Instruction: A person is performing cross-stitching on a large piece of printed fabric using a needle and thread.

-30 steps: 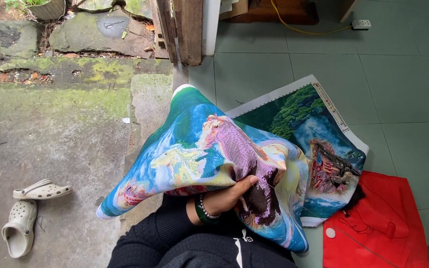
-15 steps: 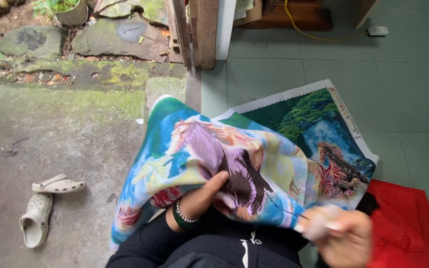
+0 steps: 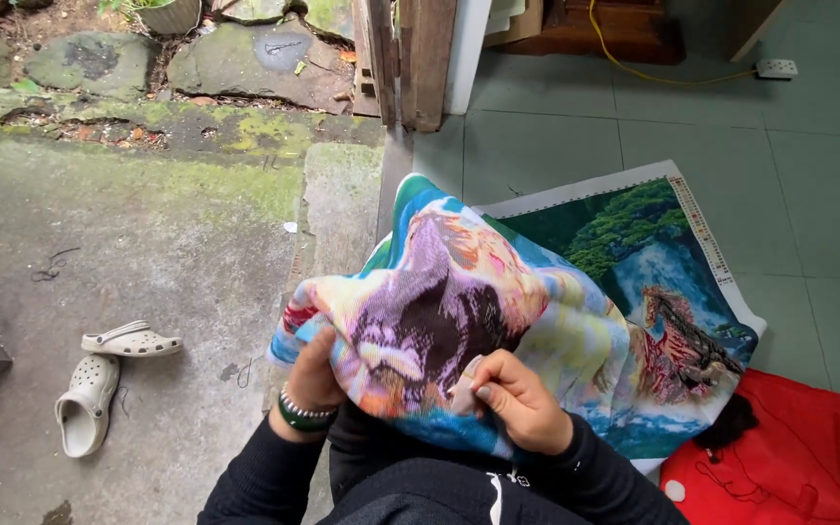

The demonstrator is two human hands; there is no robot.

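A large colourful embroidery cloth [image 3: 537, 301], stitched with horses, trees and water, lies bunched over my lap. My left hand [image 3: 315, 374], with a green bead bracelet at the wrist, grips the cloth's left fold from underneath. My right hand [image 3: 512, 399] rests on top of the cloth near its lower middle, fingers pinched together against the fabric. Whatever small thing the fingers pinch is too small to make out. Both arms are in dark sleeves.
A red bag [image 3: 780, 467] lies on the green tiled floor at the right. Two pale clogs [image 3: 99, 384] sit on the concrete at the left. A wooden post [image 3: 410, 58] stands ahead, with mossy stones [image 3: 245, 58] and a yellow cable with a white socket [image 3: 775, 68] beyond.
My right hand has come from the lower right edge onto the middle of the cloth. My left hand has shifted left to the cloth's edge, and the cloth has been turned.
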